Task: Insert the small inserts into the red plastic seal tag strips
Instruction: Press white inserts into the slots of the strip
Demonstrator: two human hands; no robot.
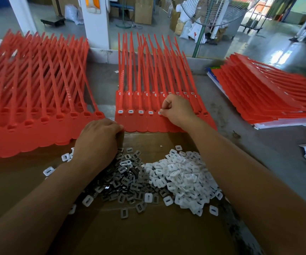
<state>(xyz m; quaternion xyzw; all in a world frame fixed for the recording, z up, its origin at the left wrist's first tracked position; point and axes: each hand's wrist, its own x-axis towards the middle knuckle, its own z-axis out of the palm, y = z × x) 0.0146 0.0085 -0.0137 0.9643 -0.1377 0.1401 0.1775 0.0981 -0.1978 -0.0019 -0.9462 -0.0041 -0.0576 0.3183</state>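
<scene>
Sheet of red tag strips (139,124) flat at centre of table (249,129), white insert (160,113) pinched in the right hand (178,109) at its fifth slot from left; left hand (98,138) curled at the sheet's near left corner, contents hidden; metal pieces (126,181) and white pieces (185,177) heaped nearer on cardboard (148,232)

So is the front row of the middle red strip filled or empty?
Partly filled: four sockets on the middle strip hold white inserts, a fifth sits at the right hand; the rest are hidden.
</scene>
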